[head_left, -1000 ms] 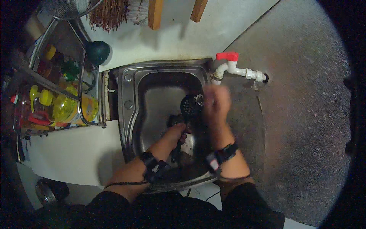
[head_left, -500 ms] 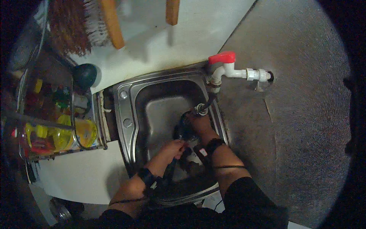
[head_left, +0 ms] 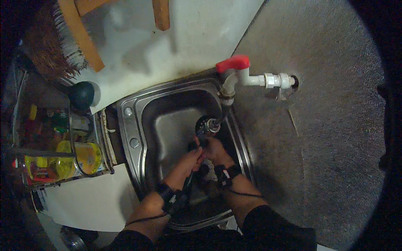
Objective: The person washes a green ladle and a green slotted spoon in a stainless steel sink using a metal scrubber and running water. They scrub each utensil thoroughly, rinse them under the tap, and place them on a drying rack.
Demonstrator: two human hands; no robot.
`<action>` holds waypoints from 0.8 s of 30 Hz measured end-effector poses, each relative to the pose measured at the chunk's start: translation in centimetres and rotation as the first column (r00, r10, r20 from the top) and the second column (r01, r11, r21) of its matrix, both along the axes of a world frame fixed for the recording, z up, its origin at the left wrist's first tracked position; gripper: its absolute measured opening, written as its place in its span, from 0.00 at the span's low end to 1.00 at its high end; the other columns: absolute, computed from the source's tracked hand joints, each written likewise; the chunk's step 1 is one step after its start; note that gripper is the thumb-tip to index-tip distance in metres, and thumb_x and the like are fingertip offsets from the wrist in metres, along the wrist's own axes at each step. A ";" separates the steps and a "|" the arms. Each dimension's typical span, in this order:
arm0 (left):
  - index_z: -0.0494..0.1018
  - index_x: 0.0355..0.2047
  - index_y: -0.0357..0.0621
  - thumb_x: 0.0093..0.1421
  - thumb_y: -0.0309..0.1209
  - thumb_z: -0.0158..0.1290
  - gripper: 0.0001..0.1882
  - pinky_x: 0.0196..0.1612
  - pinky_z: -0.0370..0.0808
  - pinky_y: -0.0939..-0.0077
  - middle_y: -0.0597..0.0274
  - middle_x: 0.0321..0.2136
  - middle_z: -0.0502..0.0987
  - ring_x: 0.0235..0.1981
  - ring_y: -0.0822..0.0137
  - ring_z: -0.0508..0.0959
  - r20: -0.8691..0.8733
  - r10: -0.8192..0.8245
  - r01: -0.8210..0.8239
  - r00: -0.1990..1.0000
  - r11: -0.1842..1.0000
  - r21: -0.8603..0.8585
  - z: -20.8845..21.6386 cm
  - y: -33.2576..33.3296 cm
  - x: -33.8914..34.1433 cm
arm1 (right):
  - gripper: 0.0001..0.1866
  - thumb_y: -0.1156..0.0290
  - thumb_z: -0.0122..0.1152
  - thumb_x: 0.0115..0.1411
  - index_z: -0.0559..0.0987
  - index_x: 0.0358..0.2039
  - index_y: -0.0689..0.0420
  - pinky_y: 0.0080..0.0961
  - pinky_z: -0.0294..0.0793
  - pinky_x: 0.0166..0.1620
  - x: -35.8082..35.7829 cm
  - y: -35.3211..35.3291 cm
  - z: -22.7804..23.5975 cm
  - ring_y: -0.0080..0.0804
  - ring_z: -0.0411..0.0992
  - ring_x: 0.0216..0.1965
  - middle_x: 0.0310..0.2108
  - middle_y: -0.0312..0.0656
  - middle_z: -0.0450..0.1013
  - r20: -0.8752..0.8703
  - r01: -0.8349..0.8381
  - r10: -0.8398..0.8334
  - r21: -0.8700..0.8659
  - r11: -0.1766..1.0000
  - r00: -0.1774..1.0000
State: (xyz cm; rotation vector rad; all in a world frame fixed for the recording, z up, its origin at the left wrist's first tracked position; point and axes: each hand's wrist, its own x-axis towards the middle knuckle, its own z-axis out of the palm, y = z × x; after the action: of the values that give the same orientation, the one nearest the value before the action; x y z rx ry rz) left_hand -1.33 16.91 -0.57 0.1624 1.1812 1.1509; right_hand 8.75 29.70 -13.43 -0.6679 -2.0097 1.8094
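Over the sink, my right hand is closed around the dark handle of what looks like a slotted spoon. Its rounded head, dotted with small holes, is tilted up just below and beside the metal tap nozzle. My left hand is closed close against the right one, its fingers apparently round the lower handle; the grip itself is partly hidden. Beneath my hands, dim dark and whitish items lie in the basin, too dark to name.
A white tap with a red lever reaches from the grey wall at right. At left stands a wire rack with yellow bottles. A dark green rounded object sits behind it. A brush hangs above.
My right hand has slid down from the spoon's head to its handle, close to my left hand. The holed head now shows under the nozzle. The whole view has shifted slightly.
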 end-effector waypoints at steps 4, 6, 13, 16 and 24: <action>0.64 0.22 0.48 0.57 0.49 0.41 0.19 0.13 0.51 0.83 0.74 0.09 0.58 0.09 0.78 0.55 0.074 -0.010 0.018 0.997 0.995 -0.102 -0.2 0.5 0.1 | 0.28 0.68 0.59 0.40 0.67 0.45 0.60 0.35 0.65 0.47 0.1 3.8 -3.2 0.44 0.66 0.44 0.44 0.49 0.67 0.035 0.207 -0.222 0.244 0.947 0.974; 0.63 0.21 0.48 0.56 0.50 0.42 0.19 0.12 0.51 0.83 0.74 0.09 0.58 0.08 0.78 0.55 0.179 -0.016 0.043 0.984 0.988 -0.145 -0.8 0.8 0.3 | 0.28 0.64 0.60 0.41 0.68 0.44 0.60 0.36 0.65 0.48 -0.6 4.2 -2.0 0.44 0.66 0.44 0.44 0.49 0.67 -0.145 0.184 -0.187 -0.037 0.982 0.972; 0.62 0.19 0.49 0.57 0.50 0.42 0.19 0.11 0.51 0.83 0.74 0.08 0.57 0.08 0.79 0.54 0.277 -0.081 0.090 0.958 0.996 -0.020 0.4 -0.8 0.2 | 0.23 0.56 0.49 0.54 0.65 0.48 0.53 0.35 0.68 0.42 -0.7 1.2 9.1 0.36 0.67 0.42 0.42 0.42 0.68 -0.279 -0.157 -0.228 -0.885 0.439 0.933; 0.65 0.24 0.48 0.60 0.48 0.35 0.19 0.25 0.58 0.84 0.72 0.15 0.63 0.17 0.77 0.59 0.096 -0.330 0.329 0.939 0.944 0.031 1.4 -1.2 -0.5 | 0.23 0.54 0.50 0.53 0.66 0.46 0.54 0.31 0.69 0.38 -1.0 2.0 7.2 0.32 0.68 0.39 0.39 0.40 0.68 -0.116 0.043 -0.091 -0.364 0.930 0.989; 0.67 0.35 0.43 0.59 0.44 0.39 0.18 0.27 0.64 0.81 0.64 0.25 0.70 0.24 0.74 0.66 -0.371 -0.083 0.091 0.925 0.996 0.003 -1.6 0.5 1.3 | 0.18 0.58 0.54 0.53 0.69 0.40 0.55 0.28 0.70 0.35 -2.5 5.2 -2.4 0.29 0.69 0.34 0.35 0.37 0.69 0.040 0.301 -0.401 -0.730 0.613 0.915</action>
State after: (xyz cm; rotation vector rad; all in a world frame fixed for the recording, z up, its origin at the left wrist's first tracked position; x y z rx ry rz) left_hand -0.05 17.38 -2.21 0.4605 1.4789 1.0819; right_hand 6.21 34.94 -15.78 -1.0412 -0.8965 2.2831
